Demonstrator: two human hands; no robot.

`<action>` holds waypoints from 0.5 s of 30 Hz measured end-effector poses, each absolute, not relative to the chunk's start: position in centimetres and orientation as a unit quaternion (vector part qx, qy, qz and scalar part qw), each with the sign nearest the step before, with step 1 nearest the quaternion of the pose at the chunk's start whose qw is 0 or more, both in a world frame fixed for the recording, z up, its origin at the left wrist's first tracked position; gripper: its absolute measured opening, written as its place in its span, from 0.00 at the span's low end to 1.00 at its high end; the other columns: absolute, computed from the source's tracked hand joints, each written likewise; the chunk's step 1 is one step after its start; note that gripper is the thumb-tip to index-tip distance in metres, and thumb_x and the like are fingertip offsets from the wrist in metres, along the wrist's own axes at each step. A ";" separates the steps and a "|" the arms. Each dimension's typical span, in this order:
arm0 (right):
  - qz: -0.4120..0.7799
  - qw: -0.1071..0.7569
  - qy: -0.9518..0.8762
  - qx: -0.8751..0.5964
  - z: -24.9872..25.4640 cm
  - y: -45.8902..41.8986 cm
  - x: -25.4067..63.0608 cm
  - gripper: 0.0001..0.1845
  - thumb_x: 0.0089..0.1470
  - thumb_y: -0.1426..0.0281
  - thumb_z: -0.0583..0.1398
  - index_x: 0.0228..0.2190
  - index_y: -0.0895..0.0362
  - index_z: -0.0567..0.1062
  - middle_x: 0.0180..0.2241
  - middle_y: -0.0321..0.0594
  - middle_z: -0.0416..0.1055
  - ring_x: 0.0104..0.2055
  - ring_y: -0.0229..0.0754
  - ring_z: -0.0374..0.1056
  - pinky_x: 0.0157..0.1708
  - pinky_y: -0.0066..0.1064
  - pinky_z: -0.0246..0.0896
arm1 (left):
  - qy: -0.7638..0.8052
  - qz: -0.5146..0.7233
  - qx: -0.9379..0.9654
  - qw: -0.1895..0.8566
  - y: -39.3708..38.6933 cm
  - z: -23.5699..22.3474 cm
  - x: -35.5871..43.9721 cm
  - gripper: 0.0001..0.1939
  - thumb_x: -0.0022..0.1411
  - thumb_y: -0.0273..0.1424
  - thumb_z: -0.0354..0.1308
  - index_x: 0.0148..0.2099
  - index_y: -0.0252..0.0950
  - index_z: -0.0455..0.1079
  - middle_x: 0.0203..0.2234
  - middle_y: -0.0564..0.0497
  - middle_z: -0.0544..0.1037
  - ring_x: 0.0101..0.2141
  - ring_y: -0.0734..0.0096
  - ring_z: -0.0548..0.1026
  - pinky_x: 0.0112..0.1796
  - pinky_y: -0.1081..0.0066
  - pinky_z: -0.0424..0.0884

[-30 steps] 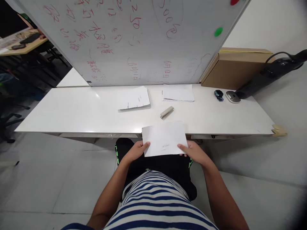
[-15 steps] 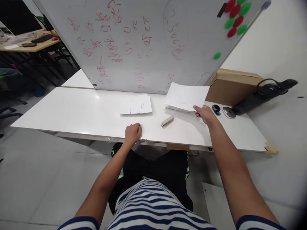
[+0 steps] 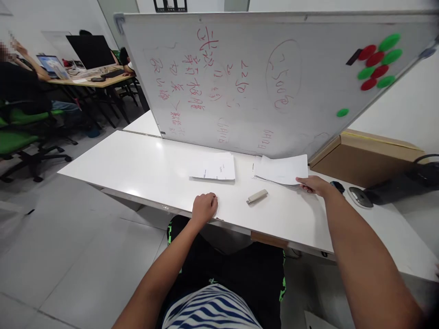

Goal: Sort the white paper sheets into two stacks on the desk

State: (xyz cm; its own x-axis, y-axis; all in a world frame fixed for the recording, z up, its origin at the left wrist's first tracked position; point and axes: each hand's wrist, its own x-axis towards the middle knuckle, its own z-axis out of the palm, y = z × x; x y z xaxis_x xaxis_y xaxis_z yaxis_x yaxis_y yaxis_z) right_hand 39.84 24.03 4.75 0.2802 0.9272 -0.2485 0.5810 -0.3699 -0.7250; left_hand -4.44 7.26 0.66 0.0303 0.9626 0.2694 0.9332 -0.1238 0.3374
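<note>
My right hand (image 3: 310,184) pinches the near right corner of a small stack of white paper sheets (image 3: 283,169), low over the desk by the whiteboard's foot. The sheets are slightly fanned, and their far left side lies near the desk top. My left hand (image 3: 205,208) rests closed in a loose fist at the desk's front edge, with no object showing in it. Beyond it lies another stack of printed paper (image 3: 214,167). Between my hands, on the desk, is a small beige stapler (image 3: 257,196) with a metal end.
A whiteboard (image 3: 240,87) with red writing and round magnets stands along the back of the white desk (image 3: 137,160). At right are a cardboard box (image 3: 373,160), a computer mouse (image 3: 360,197) and a dark bottle (image 3: 425,173). People sit at another desk at far left.
My right hand has lowered its paper sheets toward the desk top. The view has turned up and left, showing more of the room. My left fist still rests at the desk edge.
</note>
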 end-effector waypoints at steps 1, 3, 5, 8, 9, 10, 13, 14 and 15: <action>0.327 0.230 -0.490 -0.775 4.5 24.2 39.7 0.14 0.40 0.66 0.69 0.21 0.58 0.70 0.17 0.41 0.67 0.21 0.41 0.62 0.22 0.33 0.59 | 0.664 0.219 0.714 0.038 7.3 0.6 -4.4 0.12 0.68 0.34 0.47 0.41 0.37 0.72 0.28 0.48 0.77 0.33 0.63 0.73 0.37 0.65 0.58; 0.284 0.151 -0.489 -0.810 3.9 24.2 39.1 0.12 0.41 0.65 0.68 0.24 0.59 0.73 0.24 0.48 0.71 0.30 0.50 0.69 0.29 0.39 0.62 | 0.669 0.215 0.710 0.045 7.3 0.6 -4.4 0.12 0.67 0.34 0.48 0.41 0.37 0.72 0.28 0.47 0.77 0.34 0.63 0.73 0.37 0.65 0.58; 0.194 0.102 -0.513 -0.830 3.2 23.9 38.3 0.16 0.43 0.63 0.66 0.33 0.60 0.75 0.37 0.58 0.73 0.43 0.59 0.69 0.40 0.46 0.61 | 0.670 0.211 0.710 0.047 7.3 0.7 -4.4 0.12 0.67 0.34 0.48 0.41 0.37 0.72 0.29 0.47 0.78 0.34 0.62 0.74 0.37 0.65 0.58; 0.061 0.146 -0.543 -0.825 2.4 23.1 36.4 0.35 0.44 0.62 0.66 0.53 0.61 0.68 0.58 0.69 0.57 0.59 0.69 0.53 0.51 0.57 0.50 | 0.668 0.213 0.712 0.048 7.4 0.7 -4.4 0.11 0.67 0.34 0.49 0.41 0.37 0.72 0.29 0.48 0.78 0.34 0.62 0.73 0.36 0.64 0.57; 0.025 0.186 -0.547 -0.816 2.3 22.7 35.6 0.41 0.45 0.62 0.66 0.58 0.61 0.63 0.62 0.69 0.49 0.63 0.69 0.47 0.53 0.59 0.46 | 0.667 0.213 0.712 0.050 7.4 0.6 -4.5 0.11 0.67 0.33 0.49 0.41 0.37 0.72 0.29 0.48 0.78 0.34 0.63 0.73 0.36 0.64 0.57; -0.003 0.230 -0.554 -0.800 2.4 22.3 34.5 0.44 0.46 0.62 0.65 0.61 0.61 0.58 0.65 0.68 0.43 0.65 0.68 0.42 0.55 0.59 0.43 | 0.667 0.212 0.712 0.053 7.4 0.6 -4.5 0.11 0.67 0.33 0.49 0.41 0.37 0.72 0.29 0.48 0.78 0.34 0.63 0.73 0.36 0.64 0.57; -0.022 0.325 -0.621 -0.713 3.3 21.2 29.8 0.39 0.53 0.62 0.59 0.62 0.63 0.56 0.64 0.63 0.49 0.66 0.60 0.43 0.60 0.54 0.42 | 0.666 0.210 0.713 0.062 7.4 0.6 -4.5 0.12 0.67 0.34 0.49 0.42 0.36 0.72 0.29 0.48 0.78 0.34 0.63 0.73 0.36 0.64 0.57; -0.005 0.329 -0.669 -0.666 3.8 20.8 27.8 0.34 0.55 0.62 0.57 0.60 0.62 0.59 0.61 0.60 0.55 0.64 0.57 0.48 0.60 0.51 0.45 | 0.666 0.209 0.713 0.063 7.3 0.6 -4.5 0.12 0.67 0.34 0.49 0.42 0.36 0.72 0.29 0.48 0.77 0.34 0.63 0.73 0.36 0.65 0.57; 0.008 0.327 -0.720 -0.612 4.3 20.4 25.7 0.28 0.57 0.63 0.55 0.57 0.61 0.63 0.60 0.56 0.59 0.63 0.54 0.50 0.60 0.50 0.46 | 0.667 0.209 0.713 0.063 7.3 0.6 -4.5 0.12 0.67 0.34 0.49 0.42 0.36 0.72 0.29 0.48 0.77 0.34 0.63 0.73 0.36 0.65 0.57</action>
State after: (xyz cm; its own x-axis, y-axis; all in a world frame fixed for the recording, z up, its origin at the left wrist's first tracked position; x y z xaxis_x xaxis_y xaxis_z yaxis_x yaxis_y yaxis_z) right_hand 25.68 20.41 4.30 -0.0366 0.8870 0.4603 0.8765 0.2498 -0.4115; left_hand -4.54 7.31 0.56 0.0241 0.9766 0.2137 0.9239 -0.1034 0.3683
